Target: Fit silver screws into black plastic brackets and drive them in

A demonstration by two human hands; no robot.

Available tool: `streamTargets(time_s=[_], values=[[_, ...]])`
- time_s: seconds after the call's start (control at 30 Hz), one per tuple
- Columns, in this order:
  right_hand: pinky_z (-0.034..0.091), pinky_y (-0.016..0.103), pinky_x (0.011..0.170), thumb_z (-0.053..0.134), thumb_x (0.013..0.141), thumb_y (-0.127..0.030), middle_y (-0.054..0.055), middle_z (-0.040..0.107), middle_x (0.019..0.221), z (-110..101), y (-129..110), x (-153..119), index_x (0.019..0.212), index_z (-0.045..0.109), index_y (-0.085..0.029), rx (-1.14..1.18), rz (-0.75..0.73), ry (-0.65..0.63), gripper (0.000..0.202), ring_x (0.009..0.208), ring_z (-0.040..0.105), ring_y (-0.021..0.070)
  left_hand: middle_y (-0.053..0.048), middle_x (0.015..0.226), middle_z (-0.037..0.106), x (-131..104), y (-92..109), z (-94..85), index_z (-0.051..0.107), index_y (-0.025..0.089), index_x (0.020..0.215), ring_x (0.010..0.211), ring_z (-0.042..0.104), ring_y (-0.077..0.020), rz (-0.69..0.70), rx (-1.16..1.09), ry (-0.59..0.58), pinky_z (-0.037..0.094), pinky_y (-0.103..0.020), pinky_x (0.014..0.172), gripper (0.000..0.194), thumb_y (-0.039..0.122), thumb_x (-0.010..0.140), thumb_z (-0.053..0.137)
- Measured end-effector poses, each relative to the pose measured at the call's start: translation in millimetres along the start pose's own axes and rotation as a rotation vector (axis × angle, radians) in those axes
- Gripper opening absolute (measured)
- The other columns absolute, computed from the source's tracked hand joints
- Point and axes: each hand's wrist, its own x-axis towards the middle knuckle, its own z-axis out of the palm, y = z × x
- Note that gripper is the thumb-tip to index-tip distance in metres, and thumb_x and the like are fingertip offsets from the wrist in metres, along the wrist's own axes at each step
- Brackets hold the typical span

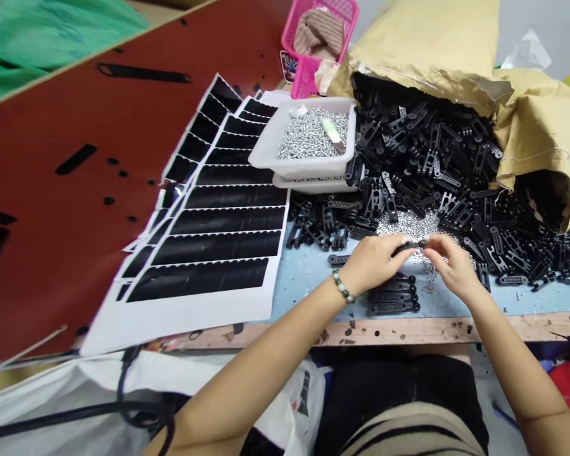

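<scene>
Between my two hands is a narrow black plastic part, held level above the blue work surface. My left hand, with a beaded bracelet at its wrist, pinches the part's left end. On the other end, the fingertips of my right hand are closed. Whether a small metal piece is also in those fingers I cannot tell. Beneath my left hand, several black plastic bars lie side by side in a row. Small silvery metal pieces are heaped just behind my hands.
A white tub of screws stands behind my left hand. Black parts spill from torn paper sacks at the back right. Sheets of black stickers lie left, beside a red-brown board. A pink basket sits at the back.
</scene>
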Motion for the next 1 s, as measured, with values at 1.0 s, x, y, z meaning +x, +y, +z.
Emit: streamTargets(time_s=[1.0], values=[[0.05,0.039,0.077,0.051,0.09,-0.019,0.009,0.067,0.093,28.4,20.3,-16.9,0.097,0.067,-0.019,-0.365,-0.167,-0.056,0.018,0.088,0.058,0.023,-0.004,0.095,0.066,5.2,-40.8,31.3,0.067,0.018,0.098,0.092,0.058,-0.0181,0.099,0.031,-0.292,0.042,-0.029,0.084,0.019,0.023,0.092,0.05]])
